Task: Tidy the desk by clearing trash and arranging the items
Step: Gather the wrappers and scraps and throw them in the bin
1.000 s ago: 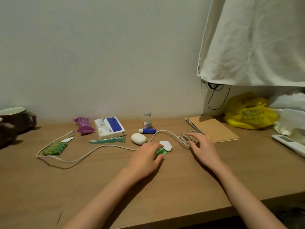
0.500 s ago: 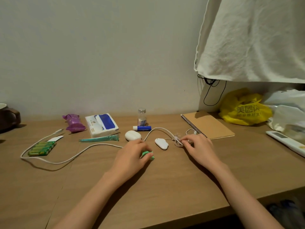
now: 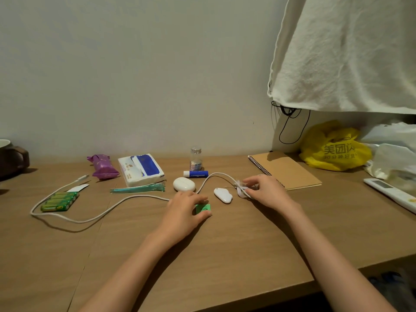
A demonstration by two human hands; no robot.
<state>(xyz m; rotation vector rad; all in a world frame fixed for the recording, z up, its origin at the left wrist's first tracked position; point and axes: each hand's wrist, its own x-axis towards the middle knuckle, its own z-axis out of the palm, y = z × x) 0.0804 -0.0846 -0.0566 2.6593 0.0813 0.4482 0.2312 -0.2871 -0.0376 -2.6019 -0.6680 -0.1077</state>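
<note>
Cable (image 3: pixel 108 210) loops between batteries (image 3: pixel 59 201) and left hand (image 3: pixel 184 212) pinching green packet (image 3: pixel 203 208); right hand (image 3: pixel 265 192) grips crumpled scrap (image 3: pixel 241 188).

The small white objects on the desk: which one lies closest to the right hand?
The flat cloud-shaped white tag is closest, just left of the right hand. The rounded white case lies farther left, behind the left hand.

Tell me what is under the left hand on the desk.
Under the left hand a small green packet shows between thumb and fingers, flat on the desk. The white cable runs in beneath the hand's far side. The rest of the packet is covered.
</note>
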